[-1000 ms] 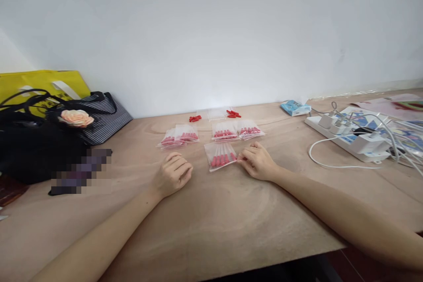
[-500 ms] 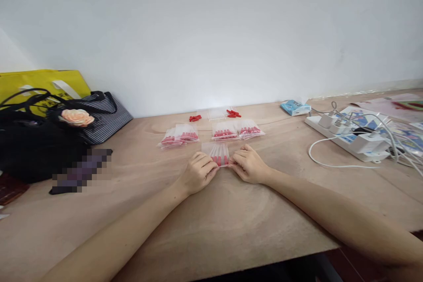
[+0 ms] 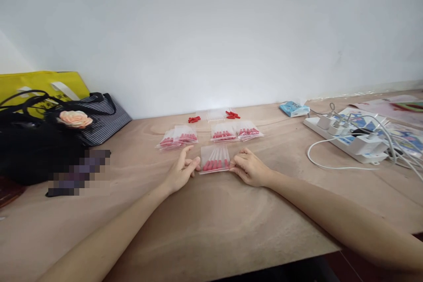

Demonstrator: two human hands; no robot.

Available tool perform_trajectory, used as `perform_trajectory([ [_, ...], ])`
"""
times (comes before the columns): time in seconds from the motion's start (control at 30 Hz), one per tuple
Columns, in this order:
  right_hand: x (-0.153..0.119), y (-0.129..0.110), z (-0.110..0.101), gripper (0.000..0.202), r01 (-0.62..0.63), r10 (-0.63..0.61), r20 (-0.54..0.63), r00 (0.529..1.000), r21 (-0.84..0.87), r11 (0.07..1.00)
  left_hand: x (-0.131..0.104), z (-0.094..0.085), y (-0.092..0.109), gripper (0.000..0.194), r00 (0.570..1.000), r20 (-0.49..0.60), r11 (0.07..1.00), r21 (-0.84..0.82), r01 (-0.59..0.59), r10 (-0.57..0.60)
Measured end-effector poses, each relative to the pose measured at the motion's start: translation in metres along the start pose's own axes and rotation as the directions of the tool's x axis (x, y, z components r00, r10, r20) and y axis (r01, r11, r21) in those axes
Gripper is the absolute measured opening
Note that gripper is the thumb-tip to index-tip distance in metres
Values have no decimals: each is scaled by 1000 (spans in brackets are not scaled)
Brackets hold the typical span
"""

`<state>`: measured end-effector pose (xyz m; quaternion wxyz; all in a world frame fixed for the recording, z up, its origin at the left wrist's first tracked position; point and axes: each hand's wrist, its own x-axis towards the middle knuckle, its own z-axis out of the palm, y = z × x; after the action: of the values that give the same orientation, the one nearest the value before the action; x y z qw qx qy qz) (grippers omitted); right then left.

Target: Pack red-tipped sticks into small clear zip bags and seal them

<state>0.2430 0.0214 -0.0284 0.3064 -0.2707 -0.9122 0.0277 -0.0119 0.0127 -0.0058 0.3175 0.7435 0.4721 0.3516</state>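
A small clear plastic bag [image 3: 214, 159] lies flat on the table, with several red-ended thin clear sticks fanned out inside, red ends toward me. My right hand [image 3: 247, 166] pinches the bag's lower right corner between thumb and bent fingers. Just off the bag's left edge is my left hand [image 3: 181, 170], its index finger stretched out and thumb apart, gripping nothing. Farther back lie similar filled bags in overlapping groups: left bags [image 3: 176, 136], middle bags [image 3: 223, 131] and right bags [image 3: 250, 130].
Near the wall are loose red pieces in a left pile [image 3: 194, 119] and a right pile [image 3: 232, 115], with clear sticks [image 3: 216, 115] between. A tissue pack [image 3: 294, 109] and a power strip [image 3: 350, 141] with cables stand right. Bags, including a striped bag [image 3: 114, 119], crowd the left.
My left hand has let go of the bag's left side and moved left, its fingers opening. More of the red ends now show. My right hand stays at the right corner.
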Motion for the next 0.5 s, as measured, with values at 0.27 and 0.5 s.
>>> perform_trajectory([
  [0.27, 5, -9, 5, 11, 26, -33, 64, 997, 109, 994, -1, 7, 25, 26, 890, 147, 732, -519, 441, -432],
  [0.5, 8, -12, 0, 11, 9, -28, 137, 990, 136, 991, -3, 14, 31, 33, 886, 115, 768, -458, 448, -448],
])
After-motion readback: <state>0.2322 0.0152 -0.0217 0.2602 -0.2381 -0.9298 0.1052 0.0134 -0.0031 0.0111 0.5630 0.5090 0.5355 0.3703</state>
